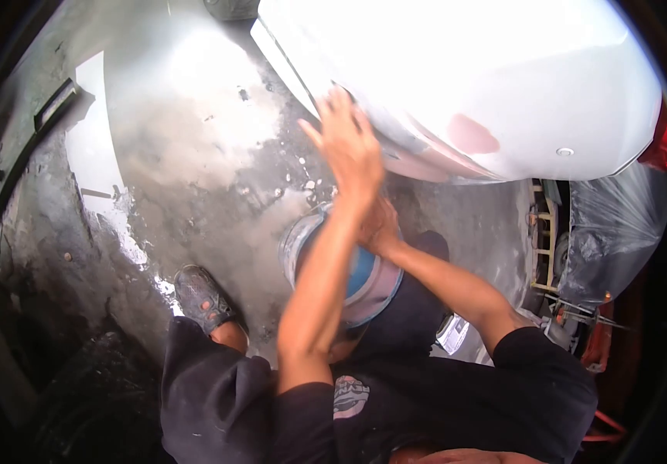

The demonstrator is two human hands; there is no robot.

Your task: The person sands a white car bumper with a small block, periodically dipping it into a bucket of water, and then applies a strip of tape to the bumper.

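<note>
My left hand (348,147) is stretched forward with its fingers apart, overlapping the lower edge of a white car body (472,77). Its fingertips are at the edge of the panel, near a dark gap, and nothing shows in its grasp. Behind my left wrist, my right hand (380,226) is partly covered, with its fingers hidden. Below both hands, between my legs, stands a round blue bucket (360,271). A dull pinkish patch (472,134) marks the white paint, and more bare, sanded-looking areas run along the lower edge.
Grey, stained concrete floor (194,178) surrounds me. At left lie a long white strip (93,139) and a curved black trim piece (28,151). My shoe (206,298) is planted at lower left. A plastic-covered part (619,224) and a red stand (602,340) are at right.
</note>
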